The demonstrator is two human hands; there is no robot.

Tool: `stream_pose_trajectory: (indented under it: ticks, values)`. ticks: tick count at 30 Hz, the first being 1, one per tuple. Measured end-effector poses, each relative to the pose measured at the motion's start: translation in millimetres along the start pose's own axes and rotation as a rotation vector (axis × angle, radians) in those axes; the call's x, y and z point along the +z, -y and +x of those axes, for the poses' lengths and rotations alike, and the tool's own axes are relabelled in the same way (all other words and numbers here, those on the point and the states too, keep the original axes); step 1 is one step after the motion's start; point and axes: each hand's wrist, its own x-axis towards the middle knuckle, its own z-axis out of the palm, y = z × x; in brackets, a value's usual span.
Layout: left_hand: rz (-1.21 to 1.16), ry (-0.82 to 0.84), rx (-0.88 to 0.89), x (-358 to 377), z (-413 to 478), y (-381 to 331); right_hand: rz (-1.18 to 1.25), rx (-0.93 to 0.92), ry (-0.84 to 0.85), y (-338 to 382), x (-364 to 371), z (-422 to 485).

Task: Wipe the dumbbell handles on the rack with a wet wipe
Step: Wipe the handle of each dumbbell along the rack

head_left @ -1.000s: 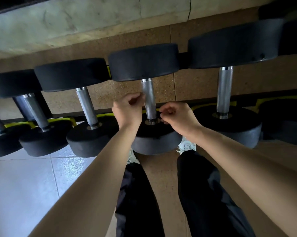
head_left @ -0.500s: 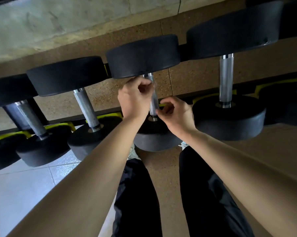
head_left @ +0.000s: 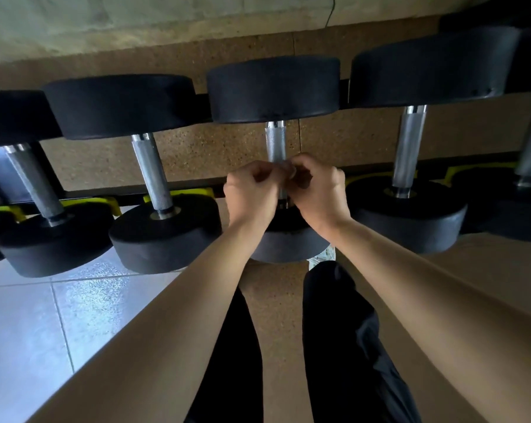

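Note:
Several black dumbbells with knurled steel handles lie side by side on a rack. Both my hands are at the middle dumbbell's handle (head_left: 275,141), around its lower half. My left hand (head_left: 252,193) curls in from the left and my right hand (head_left: 316,190) from the right, fingertips meeting at the bar. A small pale bit of wet wipe (head_left: 290,170) shows between the pinching fingers; the rest of it is hidden. The handle's upper part is bare.
Neighbouring handles stand to the left (head_left: 151,175) and right (head_left: 408,148). The black rack rail with yellow saddles (head_left: 194,192) runs behind the near heads. My dark trouser legs (head_left: 343,346) and a shoe are below, on cork and tile floor.
My left hand went up the middle handle to its top, then came back down to mid-bar. My right hand rose a little and closed in to meet it.

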Motion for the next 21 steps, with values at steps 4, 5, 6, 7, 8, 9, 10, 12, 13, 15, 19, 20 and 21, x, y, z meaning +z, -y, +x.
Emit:
stream_pose_trajectory:
  ticks: [4, 5, 6, 7, 8, 9, 10, 12, 13, 15, 19, 20, 21]
  values:
    - [-0.097, -0.056, -0.002, -3, -1, 5, 0.029, 0.038, -0.167, 8, -6, 27]
    - [-0.084, -0.058, -0.009, -4, -1, 10, 0.018, 0.048, -0.182, 11, -6, 36]
    - [-0.073, -0.041, -0.017, -5, -1, 16, 0.009, 0.06, -0.178, 14, -6, 43]
    - [-0.077, -0.008, -0.028, -6, -2, 21, 0.011, 0.075, -0.16, 16, -5, 48]
    - [-0.09, 0.032, -0.038, -6, -2, 25, 0.017, 0.089, -0.138, 16, -4, 51]
    - [-0.099, 0.062, -0.04, -8, -2, 27, 0.015, 0.102, -0.118, 14, -2, 52]
    - [-0.101, 0.081, -0.035, -10, -2, 28, -0.001, 0.117, -0.095, 12, -1, 50]
    - [-0.095, 0.108, -0.011, -13, 0, 28, -0.048, 0.18, -0.022, 3, -1, 39]
    - [-0.089, 0.123, -0.001, -15, 1, 28, -0.075, 0.216, 0.031, -2, -2, 31]
    - [-0.078, 0.155, 0.023, -17, 1, 28, -0.105, 0.276, 0.134, -10, -5, 15]
    - [-0.048, 0.191, 0.133, -20, -1, 29, 0.095, 0.38, 0.17, -12, -16, 4]
    - [-0.058, 0.201, 0.154, -20, -1, 31, 0.234, 0.411, 0.168, -8, -18, 3]
    - [-0.068, 0.218, 0.162, -21, -1, 31, 0.348, 0.427, 0.173, -5, -21, 3]
